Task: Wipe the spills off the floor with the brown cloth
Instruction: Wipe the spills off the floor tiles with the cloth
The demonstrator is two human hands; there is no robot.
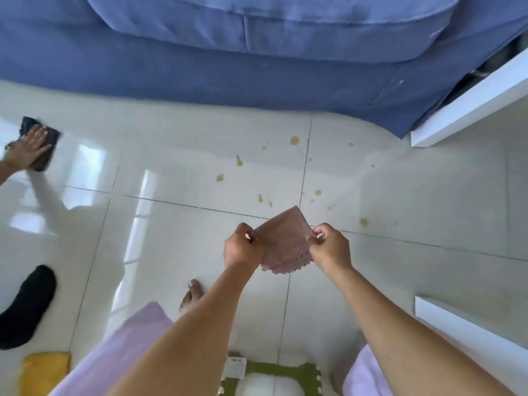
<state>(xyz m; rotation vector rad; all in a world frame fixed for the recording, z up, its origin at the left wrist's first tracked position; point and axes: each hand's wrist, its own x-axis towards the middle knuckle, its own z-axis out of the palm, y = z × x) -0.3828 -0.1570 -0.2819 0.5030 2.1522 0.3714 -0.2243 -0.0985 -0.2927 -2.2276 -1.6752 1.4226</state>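
A folded brown cloth (284, 242) with a scalloped edge hangs in the air between both my hands, above the glossy white tiled floor (177, 230). My left hand (242, 248) pinches its left edge and my right hand (330, 247) pinches its right edge. Several yellowish-brown spill drops (295, 140) lie scattered on the tiles beyond the cloth, from near the sofa down to a drop (363, 221) at the right.
A blue sofa (228, 67) fills the far side. White furniture edges (471, 110) stand at the right. Another person's hand (27, 151) presses a dark cloth on the floor at far left. A black sock (27, 304), yellow cloth (43, 372) and green mat (271, 372) lie near me.
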